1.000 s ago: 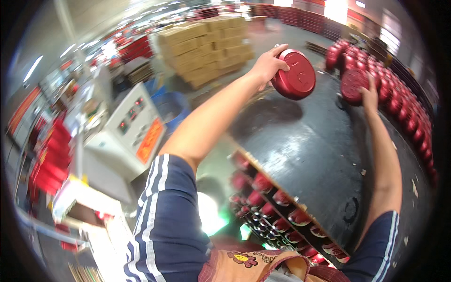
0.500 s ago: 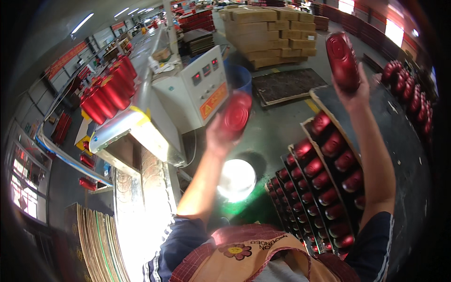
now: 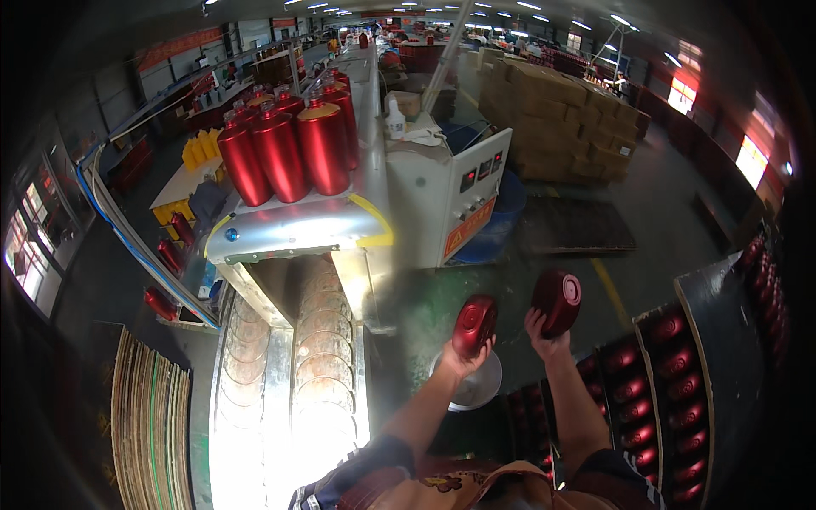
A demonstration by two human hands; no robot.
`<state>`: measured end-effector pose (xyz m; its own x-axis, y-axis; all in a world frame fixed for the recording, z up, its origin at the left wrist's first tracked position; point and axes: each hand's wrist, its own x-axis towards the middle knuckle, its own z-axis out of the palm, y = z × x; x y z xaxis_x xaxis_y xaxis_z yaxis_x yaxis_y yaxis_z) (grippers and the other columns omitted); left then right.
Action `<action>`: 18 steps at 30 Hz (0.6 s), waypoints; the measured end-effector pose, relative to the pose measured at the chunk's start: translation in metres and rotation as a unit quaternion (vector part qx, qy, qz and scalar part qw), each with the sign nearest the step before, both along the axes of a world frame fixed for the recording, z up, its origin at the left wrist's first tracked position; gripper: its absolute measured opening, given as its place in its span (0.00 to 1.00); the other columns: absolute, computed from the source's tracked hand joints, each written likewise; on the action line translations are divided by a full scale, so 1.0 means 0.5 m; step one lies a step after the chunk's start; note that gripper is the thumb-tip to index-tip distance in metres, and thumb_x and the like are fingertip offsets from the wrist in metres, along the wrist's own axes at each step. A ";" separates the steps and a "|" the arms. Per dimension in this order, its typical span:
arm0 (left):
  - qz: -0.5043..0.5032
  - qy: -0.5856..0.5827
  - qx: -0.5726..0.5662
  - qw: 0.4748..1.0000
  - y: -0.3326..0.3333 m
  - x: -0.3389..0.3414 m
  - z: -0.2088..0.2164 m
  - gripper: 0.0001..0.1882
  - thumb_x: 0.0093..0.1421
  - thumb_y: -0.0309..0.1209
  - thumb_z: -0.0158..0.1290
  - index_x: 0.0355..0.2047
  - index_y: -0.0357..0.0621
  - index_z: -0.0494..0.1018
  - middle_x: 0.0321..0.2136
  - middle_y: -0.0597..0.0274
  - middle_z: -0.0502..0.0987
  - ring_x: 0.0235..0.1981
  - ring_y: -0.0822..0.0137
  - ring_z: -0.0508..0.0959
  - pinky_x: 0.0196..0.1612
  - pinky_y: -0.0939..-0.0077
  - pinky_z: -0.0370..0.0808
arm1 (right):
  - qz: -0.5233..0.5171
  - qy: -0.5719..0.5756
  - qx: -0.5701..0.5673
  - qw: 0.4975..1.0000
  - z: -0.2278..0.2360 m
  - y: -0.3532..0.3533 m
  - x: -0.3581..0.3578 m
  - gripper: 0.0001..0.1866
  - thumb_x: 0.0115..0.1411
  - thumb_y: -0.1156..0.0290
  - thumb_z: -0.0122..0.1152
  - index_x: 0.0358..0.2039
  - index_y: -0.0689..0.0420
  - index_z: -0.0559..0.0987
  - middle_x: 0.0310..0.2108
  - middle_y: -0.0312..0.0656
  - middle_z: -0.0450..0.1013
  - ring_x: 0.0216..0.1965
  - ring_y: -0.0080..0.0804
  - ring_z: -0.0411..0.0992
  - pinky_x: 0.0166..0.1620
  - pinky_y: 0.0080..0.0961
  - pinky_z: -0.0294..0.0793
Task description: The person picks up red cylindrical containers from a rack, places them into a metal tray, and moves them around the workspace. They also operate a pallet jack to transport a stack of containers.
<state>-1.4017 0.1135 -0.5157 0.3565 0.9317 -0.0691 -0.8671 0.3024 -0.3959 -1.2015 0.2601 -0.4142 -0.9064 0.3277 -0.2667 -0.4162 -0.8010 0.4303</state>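
While both forearms reach up from the lower edge, each hand carries one dark-red bottle, held in the air. Left hand (image 3: 464, 364): fingers curled round the lower part of the left bottle (image 3: 475, 326), gripping it; bottle tilted, ringed base turned upward. Right hand (image 3: 546, 337): fingers wrapped on the near side of the right bottle (image 3: 558, 299), likewise gripping; its ringed end faces up and toward the viewer. Neck ends of both held bottles cannot be made out. The two bottles are near each other but apart, the right one slightly higher in view.

Below the left hand: a pale round item (image 3: 486, 388), partly covered by the forearm; kind unclear. To the left: a two-lane conveyor (image 3: 325, 361), brightly lit at its near end, running under a metal hood (image 3: 297, 234). On the hood, a cluster of glossy red bottles (image 3: 280, 157) stands upright. Beside it, a white control panel (image 3: 478, 191) with red displays and an orange label; a blue drum (image 3: 507, 223) behind. Lower right: rows of racked red bottles (image 3: 636, 411), ringed ends showing. Farther back: stacked cardboard boxes (image 3: 544, 119). Lower left: a stack of thin boards (image 3: 151, 425), on edge.
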 end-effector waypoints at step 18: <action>0.399 0.442 -0.141 0.791 -0.521 0.117 0.167 0.37 0.62 0.41 0.52 0.69 0.48 0.54 0.68 0.55 0.55 0.67 0.54 0.57 0.66 0.61 0.60 | 0.179 0.133 0.077 0.972 -0.132 -0.089 0.000 0.32 0.57 0.56 0.64 0.59 0.54 0.69 0.57 0.48 0.63 0.54 0.43 0.68 0.53 0.36 0.74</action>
<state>-1.3431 -0.1471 -0.4320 -0.6410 0.7387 -0.2084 -0.7132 -0.4729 0.5174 -1.2013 0.2154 -0.4804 -0.9998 -0.0042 0.0202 0.0110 -0.9372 0.3485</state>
